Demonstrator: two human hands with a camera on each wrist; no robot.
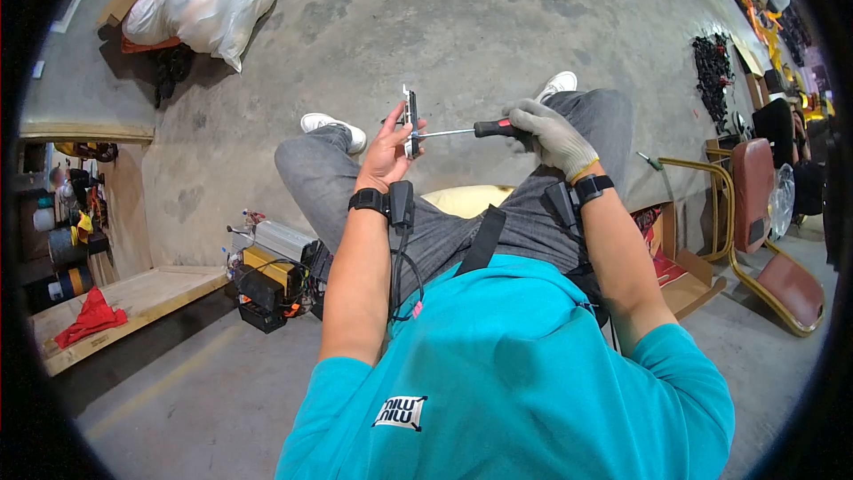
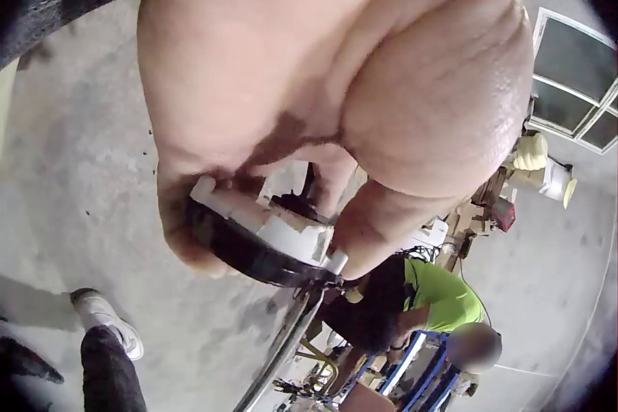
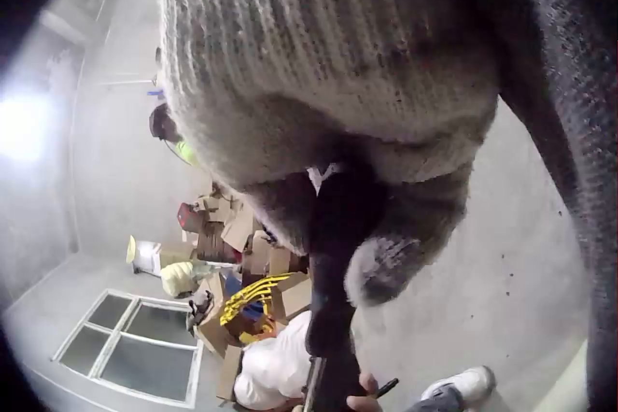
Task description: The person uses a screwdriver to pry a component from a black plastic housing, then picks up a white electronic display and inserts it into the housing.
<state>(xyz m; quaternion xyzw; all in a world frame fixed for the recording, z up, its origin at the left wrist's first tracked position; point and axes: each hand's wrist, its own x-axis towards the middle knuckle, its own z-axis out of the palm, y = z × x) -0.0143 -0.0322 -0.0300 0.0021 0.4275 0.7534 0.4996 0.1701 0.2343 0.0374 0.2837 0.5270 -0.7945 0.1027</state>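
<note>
My bare left hand [image 1: 387,153] grips a small black and white part [image 1: 410,121], held upright between thumb and fingers above the lap. In the left wrist view this part [image 2: 256,250] has a curved black rim and a white inner piece; what exactly it is, I cannot tell. A screwdriver [image 1: 498,128] with a black and red handle lies level between the hands. My right hand [image 1: 554,135], in a knitted glove, holds its handle. The steel shaft [image 2: 280,349] reaches the part's edge. In the right wrist view, gloved fingers [image 3: 381,267] wrap the dark handle [image 3: 333,282].
White bags [image 1: 209,4] and boxes lie at the far left. Beside the left knee stands electrical gear [image 1: 271,258], near a wooden ledge [image 1: 151,289] with a red cloth [image 1: 91,317]. A chair [image 1: 755,204] and open carton [image 1: 689,280] are at right. Another person [image 2: 439,301] is in the background.
</note>
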